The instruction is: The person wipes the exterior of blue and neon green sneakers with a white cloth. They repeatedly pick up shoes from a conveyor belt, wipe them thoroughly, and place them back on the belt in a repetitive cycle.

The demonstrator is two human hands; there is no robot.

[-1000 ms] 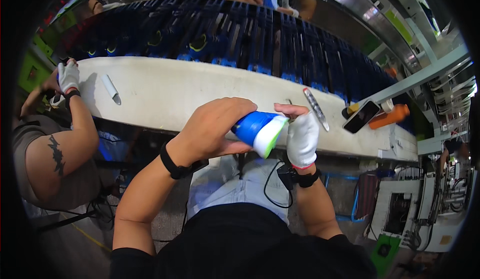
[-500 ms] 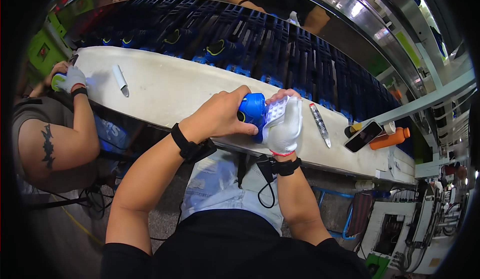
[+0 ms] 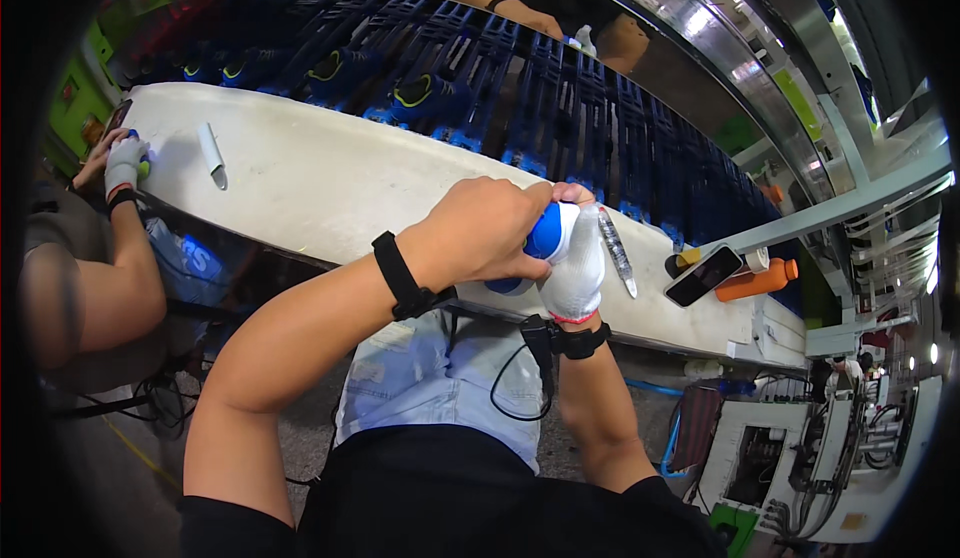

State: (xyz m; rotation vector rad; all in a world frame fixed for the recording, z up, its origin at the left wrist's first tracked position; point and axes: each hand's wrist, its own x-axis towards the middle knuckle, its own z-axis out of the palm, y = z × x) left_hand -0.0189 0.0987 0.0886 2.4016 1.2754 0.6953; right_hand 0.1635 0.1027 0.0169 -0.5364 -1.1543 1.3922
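Note:
Above the front edge of the long white bench (image 3: 300,168), both my hands are closed around a blue shoe (image 3: 545,235) with a white sole. My bare left hand (image 3: 488,226) grips its blue upper, thumb toward me. My right hand (image 3: 577,270), in a white glove with some fingertips bare, holds the white sole side. Much of the shoe is hidden by my hands. Just right of the glove lies a clear pen-like tube (image 3: 618,255) with a red end.
Beyond the bench runs a dark slatted conveyor (image 3: 500,98) carrying blue shoes (image 3: 425,96). A phone (image 3: 703,275) and an orange bottle (image 3: 758,281) stand at right. A white curled piece (image 3: 211,156) lies at left, near a co-worker's gloved hand (image 3: 124,163).
The shoe has turned in my hands, so its patterned sole underside no longer shows. My left hand has shifted right and closer to the glove. The view has moved a little.

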